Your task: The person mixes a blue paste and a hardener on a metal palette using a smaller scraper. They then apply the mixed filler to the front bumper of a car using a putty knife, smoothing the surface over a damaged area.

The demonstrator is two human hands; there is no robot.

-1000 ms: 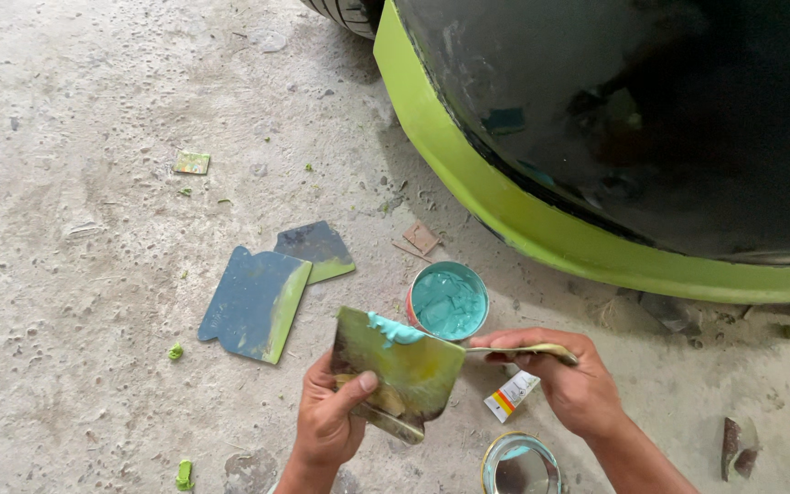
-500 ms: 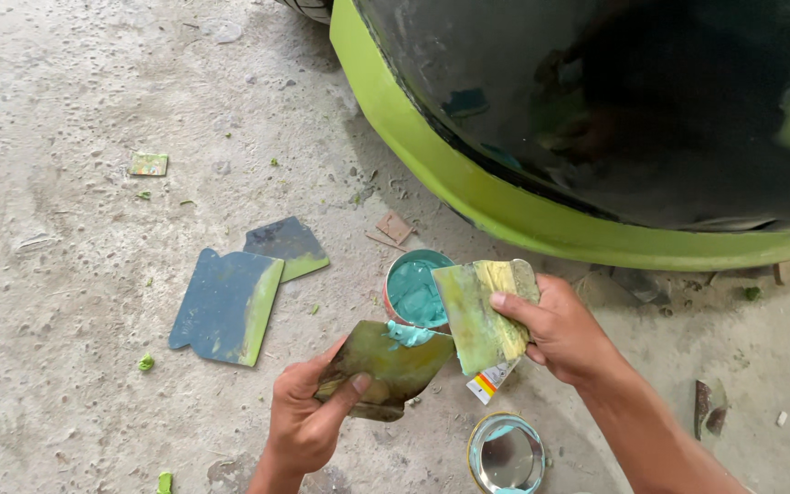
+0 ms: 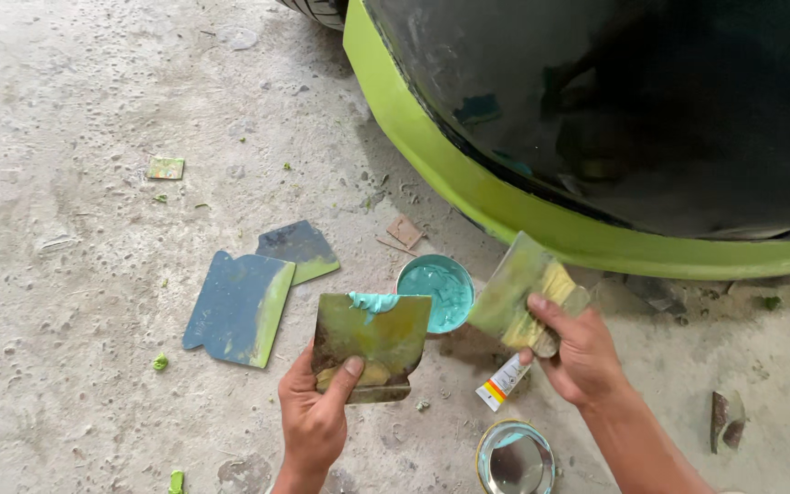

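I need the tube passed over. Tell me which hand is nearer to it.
Right. The right hand hangs just above the tube, nearly touching it; the left hand is farther off to its left.

On the concrete floor [image 3: 75,119] two blue-grey boards [image 3: 240,306] lie at nine o'clock, overlapping, with a small green chip [image 3: 165,167] at ten. A small tube [image 3: 503,381] and a round tin lid [image 3: 515,460] sit at six, and a lime-green car bumper [image 3: 468,183] curves across two o'clock.

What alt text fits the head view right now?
Left hand holds a stained flat spreader plate tipped with teal putty; right hand holds a yellowed scraper above an open round tin of teal putty on concrete floor beside a lime-green car bumper.
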